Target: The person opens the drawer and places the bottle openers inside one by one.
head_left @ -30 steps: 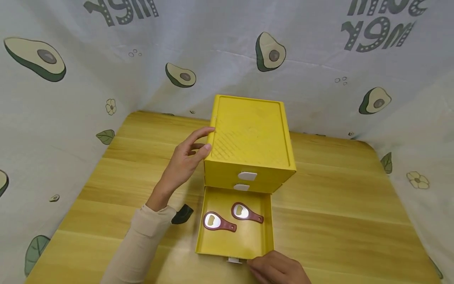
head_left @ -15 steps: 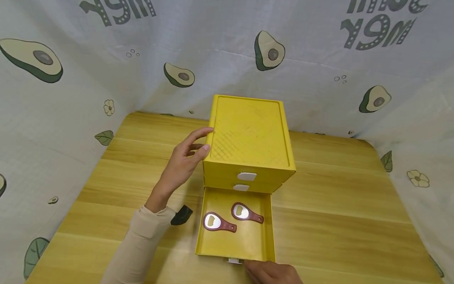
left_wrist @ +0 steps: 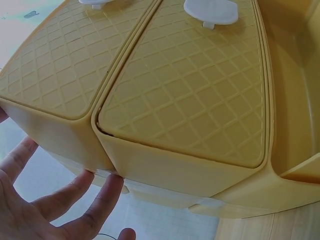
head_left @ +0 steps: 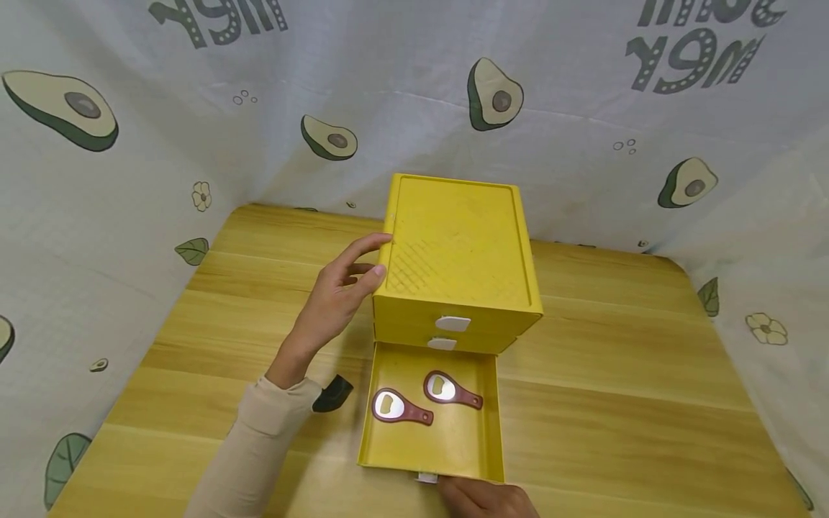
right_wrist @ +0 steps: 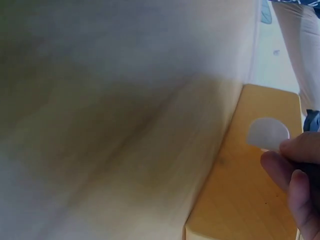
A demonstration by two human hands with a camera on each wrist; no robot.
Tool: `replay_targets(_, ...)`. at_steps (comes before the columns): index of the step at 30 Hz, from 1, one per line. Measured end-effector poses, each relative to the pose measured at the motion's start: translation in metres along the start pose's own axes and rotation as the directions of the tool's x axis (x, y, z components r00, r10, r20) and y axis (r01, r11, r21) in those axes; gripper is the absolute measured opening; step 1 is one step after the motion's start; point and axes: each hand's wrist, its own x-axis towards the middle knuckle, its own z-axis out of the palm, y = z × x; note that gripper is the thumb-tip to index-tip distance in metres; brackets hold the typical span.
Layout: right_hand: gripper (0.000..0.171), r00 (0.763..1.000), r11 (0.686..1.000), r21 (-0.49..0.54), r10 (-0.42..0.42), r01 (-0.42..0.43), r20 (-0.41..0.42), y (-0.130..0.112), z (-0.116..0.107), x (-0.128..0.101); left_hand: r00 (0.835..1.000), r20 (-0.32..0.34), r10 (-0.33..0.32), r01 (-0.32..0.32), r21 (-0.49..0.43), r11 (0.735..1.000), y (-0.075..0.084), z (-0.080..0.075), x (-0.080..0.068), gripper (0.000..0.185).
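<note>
A yellow drawer cabinet (head_left: 460, 244) stands on the table, its lowest drawer (head_left: 427, 450) pulled out towards me. Two dark red bottle openers (head_left: 402, 407) lie flat in that drawer, apart from each other. My left hand (head_left: 330, 302) rests against the cabinet's left side, fingers spread and thumb at the top edge; in the left wrist view its fingertips (left_wrist: 111, 182) touch the side wall. At the drawer front, my right hand (head_left: 486, 498) has its thumb and curled finger pinching the edge of the white drawer handle (right_wrist: 268, 133). The bottom frame edge cuts off part of this hand.
Two upper drawers with white handles (head_left: 452, 323) are closed. A black piece (head_left: 333, 393) shows beside the left sleeve cuff. The wood-patterned table (head_left: 622, 403) extends on both sides, and a white curtain (head_left: 401, 65) printed with avocados hangs behind.
My right hand has slid left along the drawer front to the handle. The left hand, cabinet and bottle openers stay in place.
</note>
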Motion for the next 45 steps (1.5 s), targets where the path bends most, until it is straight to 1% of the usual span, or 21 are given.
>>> replay_targets(5,0.022,1.000,1.000,-0.022,0.014,-0.014,-0.015,0.000,0.004,0.004,1.000,0.002,0.005,-0.005,0.002,1.000,0.000,0.000,0.001,0.042)
replay_targets(11,0.013,1.000,0.999,-0.038,0.017,-0.017,-0.005,0.003,0.006,0.009,1.000,0.010,0.006,-0.006,-0.002,1.000,0.000,0.001,0.002,0.042)
replay_targets(12,0.011,1.000,0.999,-0.044,0.018,-0.018,-0.003,0.004,0.006,0.010,1.000,0.010,0.005,-0.005,-0.001,1.000,0.000,0.000,0.002,0.042)
replay_targets(13,0.006,1.000,0.998,-0.052,0.017,-0.017,-0.004,0.004,0.006,0.011,1.000,0.009,0.005,-0.005,0.000,1.000,0.000,0.000,0.002,0.042)
replay_targets(14,0.006,1.000,0.998,-0.059,0.019,-0.020,-0.004,0.005,0.006,0.012,1.000,0.008,0.006,-0.006,0.001,1.000,0.000,0.000,0.002,0.042)
replay_targets(15,0.003,1.000,0.998,-0.061,0.016,-0.017,-0.010,0.006,0.006,0.013,1.000,0.006,0.007,-0.007,0.003,1.000,-0.001,0.000,0.001,0.042)
replay_targets(17,0.003,1.000,0.997,-0.072,0.017,-0.018,-0.014,0.008,0.006,0.015,1.000,0.004,0.012,-0.012,0.005,1.000,-0.001,0.000,0.002,0.042)
replay_targets(19,0.016,0.999,0.997,-0.081,0.013,-0.016,-0.038,0.010,0.007,0.017,1.000,0.004,0.019,-0.019,0.004,1.000,-0.001,0.000,0.002,0.042)
replay_targets(20,0.019,0.999,0.997,-0.082,0.010,-0.014,-0.049,0.011,0.007,0.018,1.000,0.004,0.022,-0.022,0.004,1.000,-0.001,0.000,0.002,0.042)
replay_targets(21,0.028,0.998,0.996,-0.083,0.010,-0.014,-0.057,0.012,0.008,0.020,1.000,0.004,0.024,-0.024,0.004,1.000,-0.001,0.000,0.002,0.042)
replay_targets(22,0.030,0.998,0.996,-0.088,0.010,-0.016,-0.058,0.013,0.008,0.021,1.000,0.004,0.026,-0.026,0.003,1.000,-0.001,0.000,0.002,0.042)
replay_targets(23,0.040,0.998,0.996,-0.094,0.002,-0.008,-0.068,0.014,0.008,0.022,1.000,0.004,0.027,-0.027,0.002,1.000,-0.001,0.000,0.002,0.042)
replay_targets(24,0.043,0.997,0.995,-0.095,-0.003,-0.004,-0.072,0.015,0.008,0.023,1.000,0.004,0.026,-0.026,0.001,1.000,-0.001,0.000,0.002,0.042)
replay_targets(27,0.044,0.997,0.995,-0.094,-0.025,0.017,-0.077,0.019,0.008,0.026,1.000,0.003,0.021,-0.021,0.000,1.000,0.000,-0.001,0.001,0.042)
replay_targets(30,0.045,0.993,0.994,-0.099,-0.054,0.044,-0.102,0.024,0.008,0.031,1.000,0.002,0.019,-0.019,0.002,1.000,0.000,-0.001,0.001,0.042)
replay_targets(34,0.046,0.988,0.990,-0.129,-0.070,0.052,-0.138,0.030,0.009,0.037,1.000,0.005,0.019,-0.019,0.004,1.000,0.000,-0.001,0.000,0.042)
replay_targets(37,0.047,0.988,0.989,-0.142,-0.056,0.035,-0.146,0.034,0.009,0.041,1.000,0.008,0.019,-0.019,0.001,1.000,0.000,-0.001,0.000,0.042)
replay_targets(40,0.040,0.990,0.990,-0.139,-0.024,0.004,-0.140,0.037,0.008,0.044,1.000,0.008,0.019,-0.019,0.000,1.000,0.000,-0.001,0.000,0.042)
replay_targets(45,0.016,0.991,0.992,-0.122,0.012,-0.029,-0.134,0.040,0.008,0.048,1.000,0.006,0.018,-0.018,0.004,1.000,-0.002,-0.001,-0.001,0.042)
